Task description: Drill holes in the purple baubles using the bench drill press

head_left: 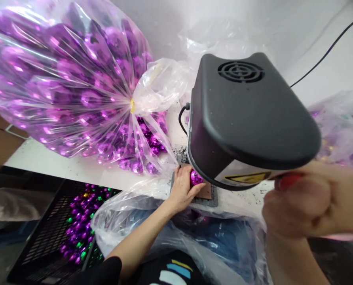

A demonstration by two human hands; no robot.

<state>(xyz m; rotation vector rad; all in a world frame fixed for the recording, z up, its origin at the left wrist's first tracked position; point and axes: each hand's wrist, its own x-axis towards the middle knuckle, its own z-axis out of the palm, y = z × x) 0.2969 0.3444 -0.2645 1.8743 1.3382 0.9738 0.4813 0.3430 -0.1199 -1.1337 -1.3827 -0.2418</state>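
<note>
My left hand [181, 190] reaches under the black machine [253, 114], its thumb and fingers closed around a shiny purple faceted ball [196, 177]. The ball rests over a brown plate [204, 192] on the machine's grey base [213, 200]. At the machine's right side, my right hand [310, 202] is wrapped around a lever with a red end [289, 180]. Most of that lever is hidden by my fingers. The housing covers whatever part of the machine sits above the ball.
A large tied clear bag [75, 87] of purple balls fills the left of the white table [105, 174]. Below it stands a black crate [42, 233] with small purple and green pieces. An open plastic bag [129, 209] lies across my lap. Another bag [342, 130] is at right.
</note>
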